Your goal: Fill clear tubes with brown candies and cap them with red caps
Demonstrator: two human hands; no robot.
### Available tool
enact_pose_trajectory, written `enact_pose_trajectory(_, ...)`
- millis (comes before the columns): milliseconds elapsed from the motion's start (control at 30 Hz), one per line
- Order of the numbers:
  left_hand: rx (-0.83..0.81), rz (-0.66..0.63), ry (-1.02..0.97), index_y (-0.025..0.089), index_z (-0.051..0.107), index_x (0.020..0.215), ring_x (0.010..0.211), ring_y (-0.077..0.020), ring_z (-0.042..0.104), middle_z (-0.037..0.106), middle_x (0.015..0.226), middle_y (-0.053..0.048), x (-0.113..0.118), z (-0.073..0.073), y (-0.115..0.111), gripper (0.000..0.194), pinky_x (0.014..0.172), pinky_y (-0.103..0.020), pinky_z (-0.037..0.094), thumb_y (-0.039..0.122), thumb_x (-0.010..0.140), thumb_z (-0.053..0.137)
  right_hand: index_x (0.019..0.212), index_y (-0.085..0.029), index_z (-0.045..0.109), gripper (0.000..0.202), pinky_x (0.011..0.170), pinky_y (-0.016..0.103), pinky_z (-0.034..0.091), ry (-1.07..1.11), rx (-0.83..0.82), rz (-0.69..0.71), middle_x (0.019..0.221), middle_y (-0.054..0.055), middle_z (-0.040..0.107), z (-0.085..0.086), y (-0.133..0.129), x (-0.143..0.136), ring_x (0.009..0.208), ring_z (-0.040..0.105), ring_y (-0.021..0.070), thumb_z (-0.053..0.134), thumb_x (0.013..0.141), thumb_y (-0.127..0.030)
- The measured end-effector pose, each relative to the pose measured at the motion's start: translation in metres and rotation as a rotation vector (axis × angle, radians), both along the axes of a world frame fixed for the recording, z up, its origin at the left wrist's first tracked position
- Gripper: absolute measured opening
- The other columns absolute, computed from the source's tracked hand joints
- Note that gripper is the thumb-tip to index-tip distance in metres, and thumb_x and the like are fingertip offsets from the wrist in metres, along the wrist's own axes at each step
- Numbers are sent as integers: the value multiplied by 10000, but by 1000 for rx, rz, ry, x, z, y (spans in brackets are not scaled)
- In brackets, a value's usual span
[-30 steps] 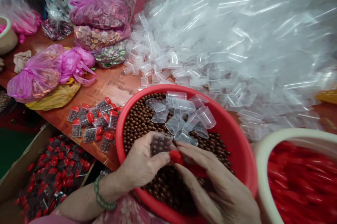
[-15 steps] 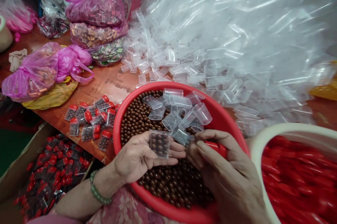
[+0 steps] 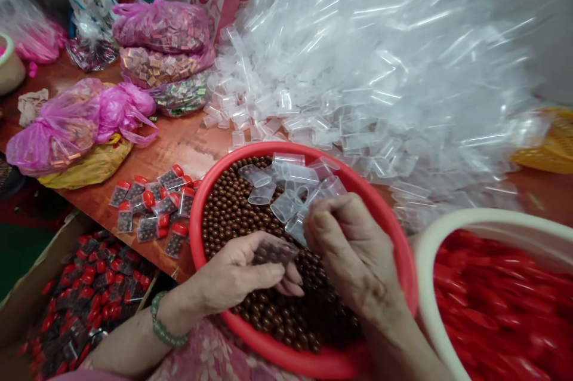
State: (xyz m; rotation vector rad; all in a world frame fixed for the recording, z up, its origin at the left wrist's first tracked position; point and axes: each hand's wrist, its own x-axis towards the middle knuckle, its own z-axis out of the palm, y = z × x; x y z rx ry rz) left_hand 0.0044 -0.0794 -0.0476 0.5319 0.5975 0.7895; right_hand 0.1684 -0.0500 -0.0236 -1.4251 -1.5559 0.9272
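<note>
1. Vial (image 3: 274, 251), clear and filled with brown balls, is held in the left hand (image 3: 244, 276), clasped between thumb and curled fingers just above the ball heap in the red basin (image 3: 394, 232).
2. No red cap is seen on the vial; its mouth is blurred, so this cannot be told for certain.
3. The right hand (image 3: 349, 252) is curled over the cluster of empty vials (image 3: 286, 187) lying on the balls (image 3: 228, 214) at the basin's far side; its fingertips touch one of them, but whether anything is gripped cannot be told, since the palm faces away.
4. The step in hand is judged to be the filling stage: one vial is loaded and uncapped, and an empty one is being reached for.
5. Red caps (image 3: 501, 303) are heaped in the white basin (image 3: 452, 229) just to the right, well within reach.
6. For the next move, the filled vial must be kept upright so no balls spill, and a cap must be pressed squarely onto its mouth.
7. Capped vials (image 3: 152, 208) lie on the table (image 3: 179, 148) beside the basin; more fill the box (image 3: 89, 294) below.
</note>
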Motion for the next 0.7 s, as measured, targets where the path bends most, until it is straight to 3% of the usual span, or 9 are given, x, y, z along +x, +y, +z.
enact_pose_trajectory(167,97,-46,63,148,649,960,744,-120,581,633,875,-38,1,1,-1,433,761,-280,513,510,759,778,702,-260,454,260,402,243,310,-215,126,176,501,-62,450,14,5,-14,403,400,111,531,919,-380)
enact_pose_trajectory(333,102,-49,72,156,636,917,713,-91,541,587,816,-2,3,4,1,354,710,-226,493,451,770,766,684,-241,483,248,456,224,378,-294,228,304,571,-49,496,6,3,-16,454,463,100,511,931,-254)
enact_pose_trajectory(500,103,-53,170,159,571,851,687,-95,547,562,787,0,1,7,1,150,692,-234,486,257,810,676,721,-238,578,195,492,237,418,-231,189,303,624,-29,550,5,0,-3,519,525,119,578,913,-267)
enact_pose_trajectory(633,128,-90,259,158,551,888,682,-95,573,585,802,-12,-1,6,0,38,678,-228,463,164,853,565,729,-255,598,224,519,275,413,-81,121,111,639,-17,542,14,3,6,550,495,143,557,946,-299)
enact_pose_trajectory(700,129,-95,262,157,553,901,688,-98,576,588,810,-15,0,5,0,39,688,-234,465,155,862,550,743,-258,606,219,525,283,409,-106,159,117,652,-13,554,15,4,5,562,503,146,548,952,-286)
